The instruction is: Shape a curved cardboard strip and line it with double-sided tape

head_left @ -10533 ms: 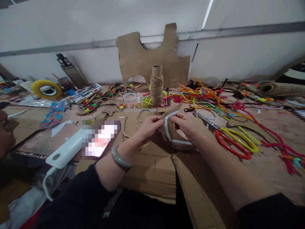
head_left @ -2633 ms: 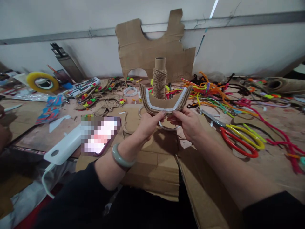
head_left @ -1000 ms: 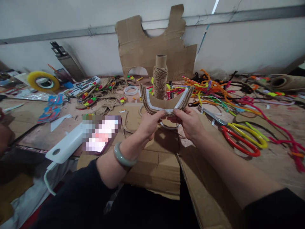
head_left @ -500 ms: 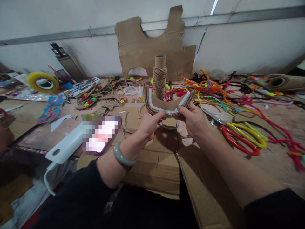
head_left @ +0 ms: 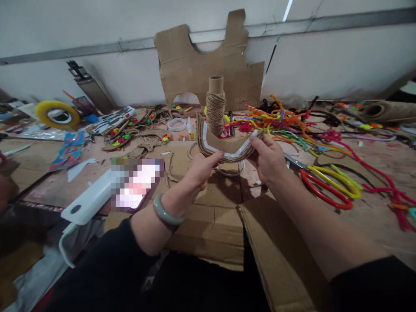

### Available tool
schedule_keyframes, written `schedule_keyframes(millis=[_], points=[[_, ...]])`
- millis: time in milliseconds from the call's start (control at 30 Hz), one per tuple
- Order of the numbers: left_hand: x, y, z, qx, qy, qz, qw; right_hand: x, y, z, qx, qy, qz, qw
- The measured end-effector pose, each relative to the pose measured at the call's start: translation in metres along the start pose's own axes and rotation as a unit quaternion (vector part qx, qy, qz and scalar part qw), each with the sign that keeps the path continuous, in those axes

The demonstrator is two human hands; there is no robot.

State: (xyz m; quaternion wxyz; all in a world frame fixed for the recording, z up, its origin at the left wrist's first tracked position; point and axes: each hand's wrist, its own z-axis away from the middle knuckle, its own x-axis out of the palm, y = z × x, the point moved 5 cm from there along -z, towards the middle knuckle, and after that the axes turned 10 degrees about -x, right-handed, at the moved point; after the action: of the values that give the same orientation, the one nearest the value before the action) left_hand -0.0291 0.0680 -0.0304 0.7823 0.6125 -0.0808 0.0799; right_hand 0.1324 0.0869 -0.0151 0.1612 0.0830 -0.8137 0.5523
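A crescent-shaped cardboard piece [head_left: 227, 145] is held up over the table, its ends pointing upward. Twine-like brown rows run round its outer edge, and a white strip lines the curve inside them. My left hand [head_left: 202, 168] is closed on the bottom of the curve, thumb on the near face and fingers hidden behind. Up near the right end, my right hand [head_left: 271, 158] pinches the piece with its thumb close to the tip of the white strip. Directly behind it stands a cardboard tube wound with twine [head_left: 216, 112], its lower part partly covered by the crescent.
Scissors with red and yellow handles [head_left: 328, 186] lie right of my right forearm. Left are a phone [head_left: 138, 184] with a blurred screen, a white device [head_left: 87, 203] and yellow tape [head_left: 57, 114]. Colourful cords [head_left: 276, 115] spread behind. A cut cardboard sheet [head_left: 208, 65] leans on the wall.
My right hand has moved from the lower right of the curve up to the crescent's right end. My left hand keeps its hold near the bottom. The view has shifted slightly.
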Motion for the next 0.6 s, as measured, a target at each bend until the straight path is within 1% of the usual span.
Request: schedule_keyframes(millis=[100,167,267,367,500,600], points=[[0.001,0.001,0.001,-0.01,0.002,-0.004,1.0,0.001,0.0,0.001,0.003,0.009,-0.005,1.0],[0.0,0.003,0.001,-0.014,0.002,0.014,1.0,0.0,0.001,0.0,0.005,0.016,-0.011,1.0],[-0.004,0.01,-0.001,0.013,0.006,0.066,0.998,-0.002,0.002,-0.002,0.006,0.034,-0.017,0.999],[-0.013,0.016,-0.005,0.051,0.032,0.104,0.993,-0.003,0.004,-0.003,0.01,0.036,-0.012,0.999],[-0.017,0.019,-0.011,0.07,0.021,0.1,0.992,-0.002,0.005,-0.002,0.009,0.032,-0.008,0.999],[-0.018,0.019,-0.013,0.078,0.019,0.092,0.993,-0.003,0.007,-0.001,0.003,0.016,0.002,1.0]])
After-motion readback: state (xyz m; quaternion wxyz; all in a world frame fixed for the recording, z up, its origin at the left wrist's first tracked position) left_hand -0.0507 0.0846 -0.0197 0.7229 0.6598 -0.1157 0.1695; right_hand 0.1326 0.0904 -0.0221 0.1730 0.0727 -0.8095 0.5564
